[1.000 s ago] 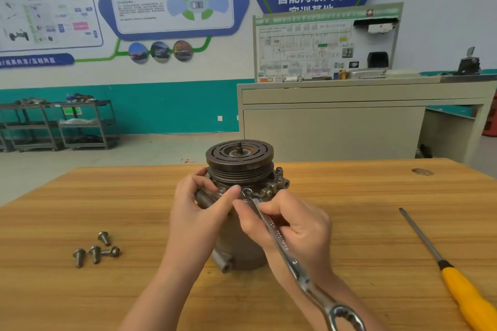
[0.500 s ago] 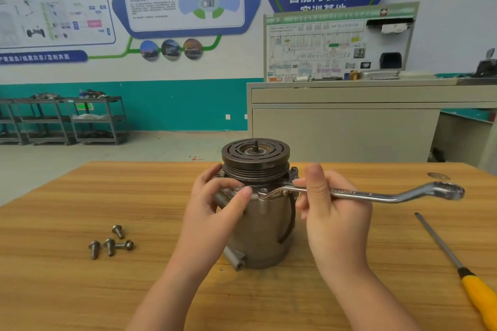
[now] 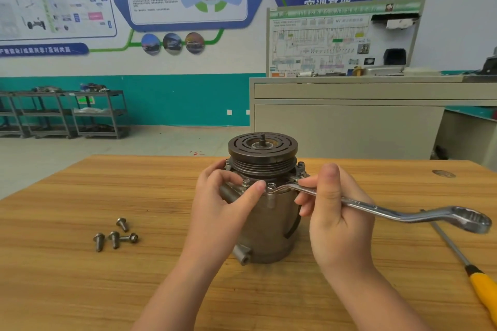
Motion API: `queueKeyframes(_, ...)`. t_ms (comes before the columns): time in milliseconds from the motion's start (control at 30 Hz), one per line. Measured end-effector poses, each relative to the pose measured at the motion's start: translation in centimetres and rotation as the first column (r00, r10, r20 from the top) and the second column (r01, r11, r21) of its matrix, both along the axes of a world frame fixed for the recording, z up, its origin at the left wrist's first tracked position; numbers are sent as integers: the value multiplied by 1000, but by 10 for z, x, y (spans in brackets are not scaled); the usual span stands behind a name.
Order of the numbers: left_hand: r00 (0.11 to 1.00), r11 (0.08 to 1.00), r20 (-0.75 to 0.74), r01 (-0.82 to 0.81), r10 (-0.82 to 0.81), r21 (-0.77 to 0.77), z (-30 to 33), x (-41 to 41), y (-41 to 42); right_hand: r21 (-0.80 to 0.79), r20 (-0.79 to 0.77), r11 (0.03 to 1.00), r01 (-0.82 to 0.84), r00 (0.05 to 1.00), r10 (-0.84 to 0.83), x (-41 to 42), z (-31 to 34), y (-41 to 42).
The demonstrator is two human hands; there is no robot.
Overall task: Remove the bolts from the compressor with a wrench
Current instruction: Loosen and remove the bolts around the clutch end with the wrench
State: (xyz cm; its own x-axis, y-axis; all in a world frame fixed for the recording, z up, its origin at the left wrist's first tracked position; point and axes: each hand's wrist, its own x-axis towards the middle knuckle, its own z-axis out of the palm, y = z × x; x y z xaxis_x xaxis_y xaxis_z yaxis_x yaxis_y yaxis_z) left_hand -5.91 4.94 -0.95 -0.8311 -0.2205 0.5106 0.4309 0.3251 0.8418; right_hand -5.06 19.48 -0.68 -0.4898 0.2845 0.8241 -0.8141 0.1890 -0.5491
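Observation:
A grey metal compressor (image 3: 269,226) stands upright on the wooden table (image 3: 80,290), its grooved pulley on top. Bolts sit in its flange; one bolt (image 3: 271,186) at the front carries the ring end of a silver wrench (image 3: 398,211). My right hand (image 3: 333,212) grips the wrench shaft close to the compressor, and the free ring end points right. My left hand (image 3: 223,201) grips the compressor's left side at the flange, with its thumb beside the wrench head. Several loose bolts (image 3: 115,234) lie on the table to the left.
A screwdriver (image 3: 481,287) with a yellow handle lies at the right edge of the table, its shaft passing under the wrench's free end. A grey cabinet (image 3: 349,126) and metal shelves (image 3: 67,113) stand on the floor beyond the table.
The wrench swung from pointing toward me round to the right, then back a little toward me. My left hand stayed on the compressor.

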Motion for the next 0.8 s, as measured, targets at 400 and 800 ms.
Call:
queueKeyframes(400, 999, 997, -48, 23, -20, 79, -3, -4, 2, 252, -213, 867, 429, 899, -383, 15, 26, -27)
queueKeyframes(800, 995, 981, -49, 99, -92, 168, -5, 0, -6, -105, 338, 994, 17, 941, 20, 32, 3, -14)
